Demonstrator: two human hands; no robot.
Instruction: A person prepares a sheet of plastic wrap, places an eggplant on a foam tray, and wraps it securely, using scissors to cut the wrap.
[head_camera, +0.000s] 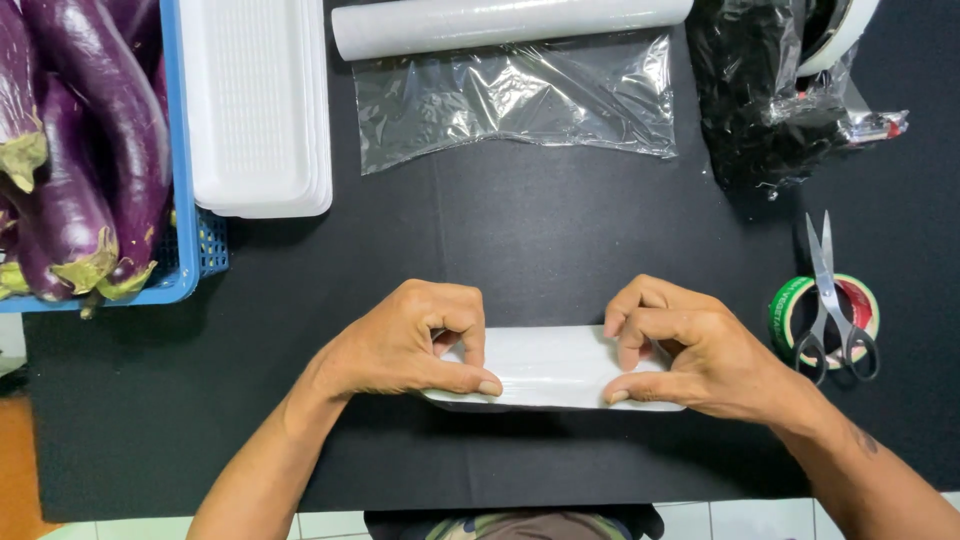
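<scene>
Both hands are pinching a white foam tray at the bottom centre of the black bench (560, 240): left hand (415, 340) closed on its left end, right hand (690, 350) on its right end, the tray (555, 365) looking wrapped in film. I'd guess the wrap's being tightened, so next comes an even pull. Count: one scissors (830, 300) on one tape roll (795, 310), one film roll (510, 22), one tray stack (255, 110), around five eggplants (100, 130) upper left.

both hands (410, 340) (690, 345) curled, fingers pinching

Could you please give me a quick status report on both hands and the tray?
Left hand and right hand both grip the white tray, one at each end. Tray upside down on the black table. Nothing in the way.
</scene>
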